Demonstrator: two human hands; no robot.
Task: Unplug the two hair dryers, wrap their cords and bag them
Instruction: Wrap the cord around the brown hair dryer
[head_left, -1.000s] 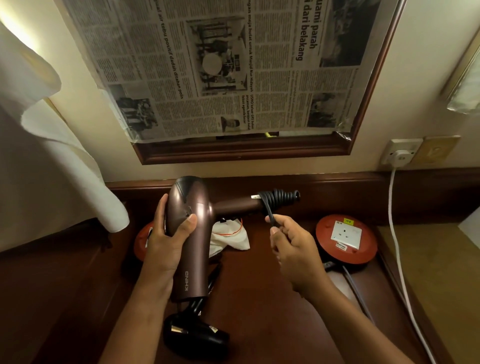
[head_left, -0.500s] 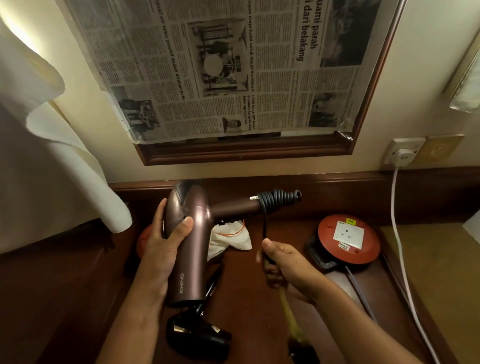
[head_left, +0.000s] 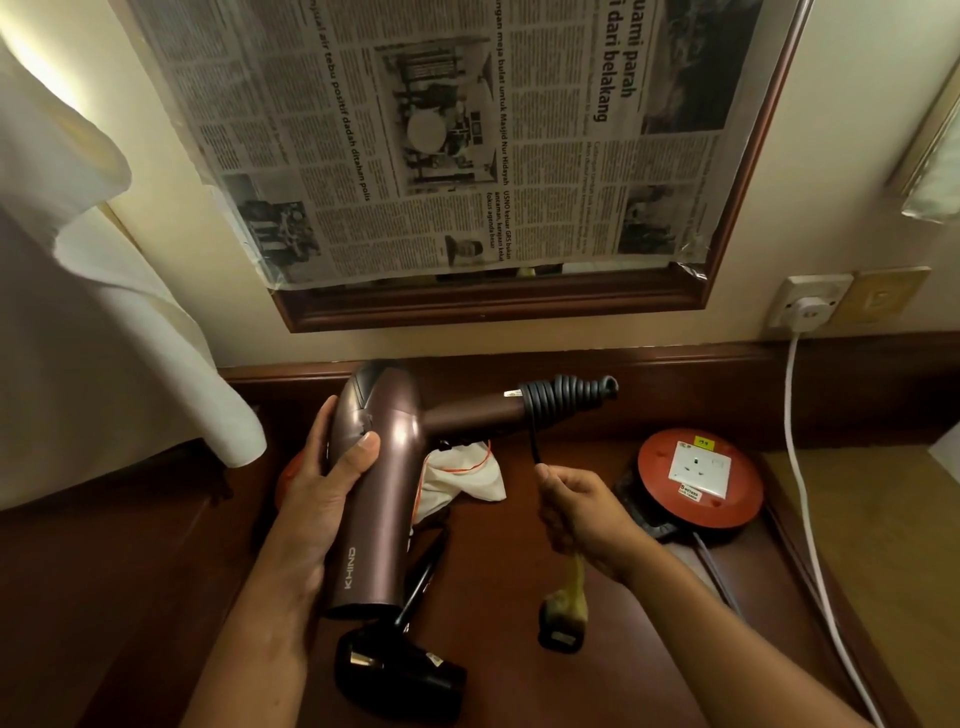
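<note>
Gripping brown dryer (head_left: 374, 499), left hand (head_left: 317, 499); right hand (head_left: 582, 512) pinching cord (head_left: 534, 441).

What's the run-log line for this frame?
step: cord wrap | left hand: holds brown hair dryer | right hand: pinches black cord | handle: partly coiled

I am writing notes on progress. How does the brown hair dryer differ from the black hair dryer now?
The brown hair dryer is held up by the left hand; the black hair dryer lies on the table. The brown one's cord is coiled round its handle; the black one's is not. Both are unbagged.
</note>
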